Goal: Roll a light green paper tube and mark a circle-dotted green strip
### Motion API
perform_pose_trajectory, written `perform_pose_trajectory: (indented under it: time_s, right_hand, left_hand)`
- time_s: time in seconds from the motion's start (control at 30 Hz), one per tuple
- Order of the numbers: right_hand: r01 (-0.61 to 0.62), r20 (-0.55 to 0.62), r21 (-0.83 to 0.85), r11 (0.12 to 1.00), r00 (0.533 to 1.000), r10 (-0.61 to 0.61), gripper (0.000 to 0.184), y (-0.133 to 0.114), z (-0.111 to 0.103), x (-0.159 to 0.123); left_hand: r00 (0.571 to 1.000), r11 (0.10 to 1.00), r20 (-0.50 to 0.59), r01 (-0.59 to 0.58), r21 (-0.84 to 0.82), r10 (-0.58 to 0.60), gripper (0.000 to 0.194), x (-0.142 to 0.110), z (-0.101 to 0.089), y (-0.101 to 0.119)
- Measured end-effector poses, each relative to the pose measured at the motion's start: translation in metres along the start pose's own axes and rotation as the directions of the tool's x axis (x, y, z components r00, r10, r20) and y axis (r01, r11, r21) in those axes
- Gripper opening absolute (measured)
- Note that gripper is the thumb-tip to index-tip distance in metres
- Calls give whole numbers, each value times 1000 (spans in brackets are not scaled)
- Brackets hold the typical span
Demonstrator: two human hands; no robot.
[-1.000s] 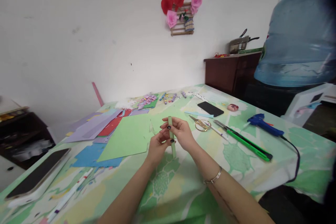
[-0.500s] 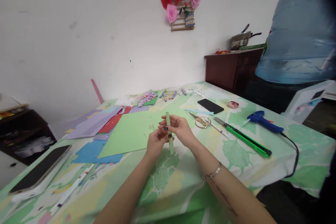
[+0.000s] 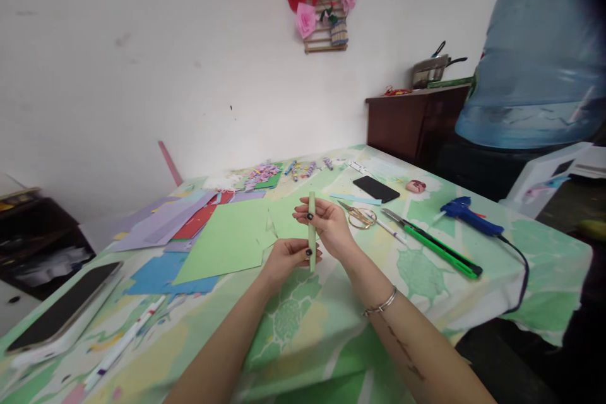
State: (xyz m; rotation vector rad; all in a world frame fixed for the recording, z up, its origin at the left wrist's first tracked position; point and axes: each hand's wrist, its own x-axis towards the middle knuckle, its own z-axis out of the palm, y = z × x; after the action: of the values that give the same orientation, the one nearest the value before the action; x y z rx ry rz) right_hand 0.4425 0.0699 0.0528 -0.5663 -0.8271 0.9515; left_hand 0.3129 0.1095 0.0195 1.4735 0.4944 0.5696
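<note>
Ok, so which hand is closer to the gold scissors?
Right. The right hand is just left of the gold scissors in the picture; the left hand is farther left and lower.

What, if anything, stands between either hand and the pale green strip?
Nothing visible: the left hand holds the pale green strip near its lower end, the right hand higher up. The green cutter lies apart.

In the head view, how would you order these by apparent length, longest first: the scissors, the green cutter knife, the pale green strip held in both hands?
1. Green cutter knife
2. Pale green strip
3. Scissors
</note>
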Motion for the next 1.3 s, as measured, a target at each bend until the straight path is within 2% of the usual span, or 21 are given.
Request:
perform_pose_trajectory:
  time_s: [0.27,0.47,0.67,0.93,1.17,1.3]
  right_hand:
    - [-8,9,4,1000,1000,8,34,1,2,-1]
    - [-6,7,2,1000,1000,6,35,0,2,-1]
    - [10,-26,27,1000,1000,-9,36,-1,1,0]
    - [17,9,49,999,1000,-18,34,-2,0,-1]
    - [15,-9,47,999,1000,-15,33,-4,1,-1]
    - [21,-20,69,997,1000,-20,33,-5,0,0]
  left_hand:
    - [996,1000,-92,-10,7,10,27,0,2,1]
    - [995,1000,-101,-4,18,5,27,0,3,2]
    - [998,999,38,51,17,-52,28,0,2,0]
    - [999,997,36,35,64,-37,22,-2,3,3]
    - [985,998,163,52,-26,-47,24,-2,3,2]
    - [981,999,192,9,42,-17,18,-3,3,3]
